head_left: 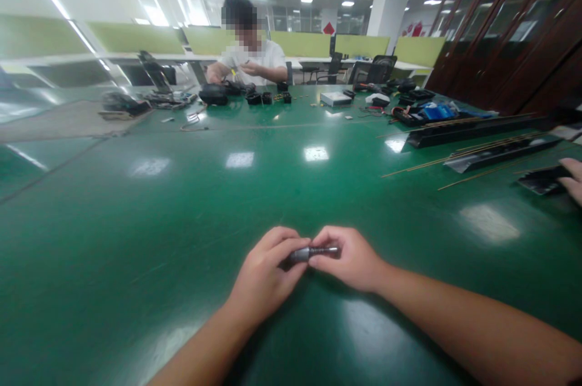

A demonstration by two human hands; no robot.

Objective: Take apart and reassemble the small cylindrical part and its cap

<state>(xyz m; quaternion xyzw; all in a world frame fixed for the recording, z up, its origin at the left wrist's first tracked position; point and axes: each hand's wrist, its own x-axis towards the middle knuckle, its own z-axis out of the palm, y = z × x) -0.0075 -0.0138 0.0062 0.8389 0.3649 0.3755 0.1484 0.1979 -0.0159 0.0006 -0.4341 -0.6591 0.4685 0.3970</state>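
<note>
Low over the green tabletop [218, 204], a slim dark cylinder with a grey metallic section [301, 254] lies crosswise between both hands. My left hand [267, 265] is closed around its left end, thumb below and fingers above. On the other side, my right hand [348, 257] pinches the narrower, ridged right part between thumb and fingers. The hands almost meet at the middle of the cylinder. Its left end is hidden in my left palm, and its exact kind cannot be made out.
A co-worker in a white shirt [277, 59] sits across the table behind small black parts [254, 98]. To the right lie black channel strips [454, 131] with thin brass-coloured rods [416, 166]. Another person's hand [573, 180] reaches in at the right edge.
</note>
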